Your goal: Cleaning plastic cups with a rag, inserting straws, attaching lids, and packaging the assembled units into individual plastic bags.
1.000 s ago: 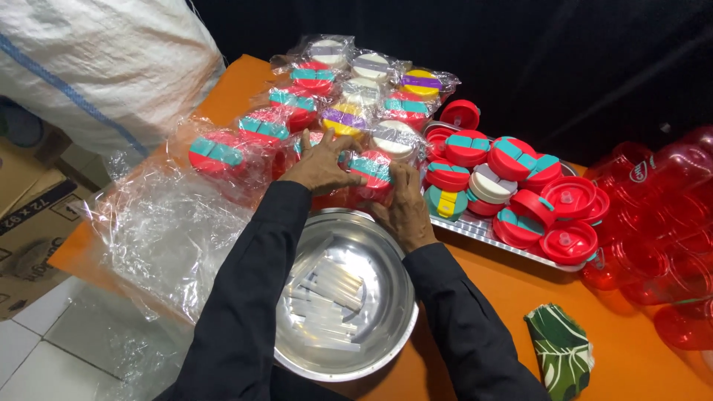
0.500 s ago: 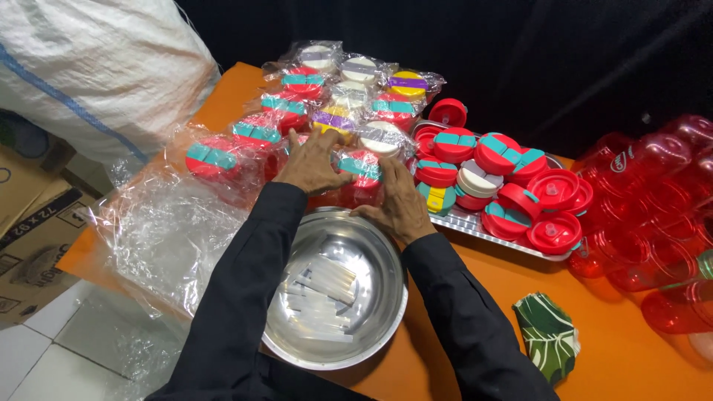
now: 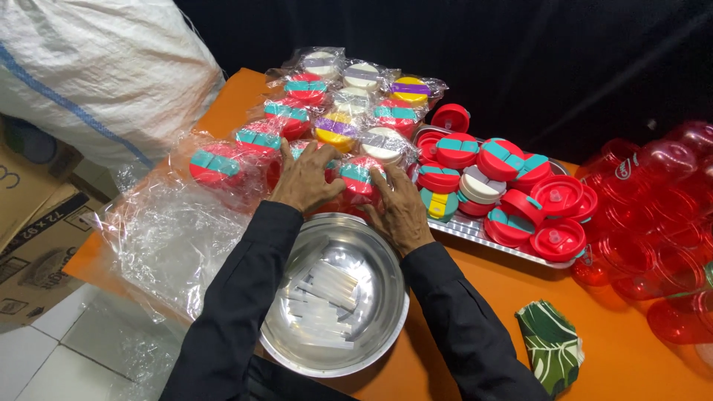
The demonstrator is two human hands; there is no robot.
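Note:
Both hands rest on a clear plastic bag of round coloured lids (image 3: 355,178) lying on the orange table (image 3: 646,349). My left hand (image 3: 303,178) lies flat on the bag's left part, fingers spread over a red lid. My right hand (image 3: 399,204) presses the bag's right side beside a red and teal lid. Whether either hand grips the plastic is unclear. More bagged lids (image 3: 349,93) stretch away behind them. A round steel bowl (image 3: 386,327) holding clear plastic strips sits just under my forearms.
A steel tray (image 3: 475,232) heaped with loose red, teal and white lids stands to the right. Red transparent cups (image 3: 653,215) crowd the far right. A green patterned cloth (image 3: 551,345) lies at the front right. A white sack (image 3: 89,74) and cardboard boxes (image 3: 37,238) are at the left.
The view has shifted slightly. My hands have stayed on the same bag of lids, with the right hand settling a little lower on it.

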